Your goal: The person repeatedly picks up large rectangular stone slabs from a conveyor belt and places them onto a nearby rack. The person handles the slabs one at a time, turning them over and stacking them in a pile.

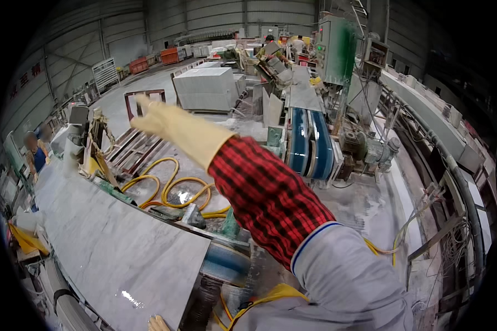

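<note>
My right hand wears a pale yellow rubber glove and is raised out ahead to the left, fingers stretched, holding nothing. A red plaid sleeve cover runs over the forearm above a grey sleeve. The hand hovers over metal rails and touches nothing. Only the gloved fingertips of my left hand show at the bottom edge, at the near end of a large grey-white stone slab. Its grip is hidden.
Yellow hoses coil on the wet floor beyond the slab. A blue belt machine stands ahead, a big stone block behind it. Another person stands at far left, others at the back. Cables and pipes line the right.
</note>
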{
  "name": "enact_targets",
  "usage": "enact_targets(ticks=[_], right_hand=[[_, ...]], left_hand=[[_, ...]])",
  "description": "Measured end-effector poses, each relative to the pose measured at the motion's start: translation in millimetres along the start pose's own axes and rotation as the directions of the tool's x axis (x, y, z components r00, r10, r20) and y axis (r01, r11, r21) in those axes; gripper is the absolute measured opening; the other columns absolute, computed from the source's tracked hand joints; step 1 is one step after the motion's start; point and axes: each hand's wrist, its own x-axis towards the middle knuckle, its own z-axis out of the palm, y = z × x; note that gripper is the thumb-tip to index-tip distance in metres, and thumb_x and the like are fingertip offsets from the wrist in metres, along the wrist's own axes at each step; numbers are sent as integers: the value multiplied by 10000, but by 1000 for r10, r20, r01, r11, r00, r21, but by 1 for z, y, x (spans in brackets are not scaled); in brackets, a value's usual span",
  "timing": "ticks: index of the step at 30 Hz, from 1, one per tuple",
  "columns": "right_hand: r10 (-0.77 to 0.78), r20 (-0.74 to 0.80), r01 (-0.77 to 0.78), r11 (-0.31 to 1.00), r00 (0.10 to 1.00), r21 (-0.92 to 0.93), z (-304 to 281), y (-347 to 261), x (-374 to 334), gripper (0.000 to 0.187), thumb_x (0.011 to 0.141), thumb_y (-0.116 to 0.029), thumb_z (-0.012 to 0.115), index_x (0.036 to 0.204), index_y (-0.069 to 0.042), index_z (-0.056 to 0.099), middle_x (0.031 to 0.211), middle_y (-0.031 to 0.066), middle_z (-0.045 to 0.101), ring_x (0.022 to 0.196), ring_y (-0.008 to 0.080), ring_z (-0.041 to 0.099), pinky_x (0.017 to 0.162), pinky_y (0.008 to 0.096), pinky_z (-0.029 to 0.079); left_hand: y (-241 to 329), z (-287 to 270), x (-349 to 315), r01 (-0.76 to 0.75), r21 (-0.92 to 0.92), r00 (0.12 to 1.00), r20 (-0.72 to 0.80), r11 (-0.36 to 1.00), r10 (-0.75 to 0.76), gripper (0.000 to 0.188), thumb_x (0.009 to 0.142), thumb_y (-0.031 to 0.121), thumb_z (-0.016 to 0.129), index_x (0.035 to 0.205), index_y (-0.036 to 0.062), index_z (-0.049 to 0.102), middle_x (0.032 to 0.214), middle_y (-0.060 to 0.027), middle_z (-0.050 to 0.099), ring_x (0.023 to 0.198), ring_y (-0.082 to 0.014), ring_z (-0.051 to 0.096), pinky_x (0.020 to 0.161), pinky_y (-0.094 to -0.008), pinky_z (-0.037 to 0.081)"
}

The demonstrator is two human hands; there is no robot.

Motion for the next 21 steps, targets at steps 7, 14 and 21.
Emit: enact_targets(ticks=[7, 14, 21], right_hand=[[-586, 195, -50, 255, 787, 966, 143, -229, -107, 501, 999, -332, 699, 1408, -43, 683, 1196, 154, 785, 1060, 259, 741, 932, 411, 601], [-649, 330, -549, -163, 686, 820, 217, -338, -222, 423, 1020, -359, 654, 1199, 4, 776, 1018, 184, 818, 797, 249, 758, 722, 380, 629], [-911, 236, -936, -300, 338, 183, 246, -328, -279, 242, 1062, -261, 656, 927, -61, 652, 637, 35, 495, 536, 166, 506, 490, 358, 365]], left_hand=[[-2, 14, -3, -31, -51, 960, -280, 998, 16, 780, 864, 167, 749, 1603, 70, 521, 1587, -248, 552, 1487, -459, 485, 1258, -583, 361], [7, 6, -7, -64, -64, 938, -345, 996, 39, 643, 959, 91, 578, 1600, 68, 531, 1569, -263, 571, 1441, -473, 528, 1229, -572, 400], [6, 10, -9, -21, -77, 967, -254, 997, 1, 773, 885, 163, 691, 1624, 57, 492, 1602, -284, 521, 1498, -486, 457, 1259, -612, 332]])
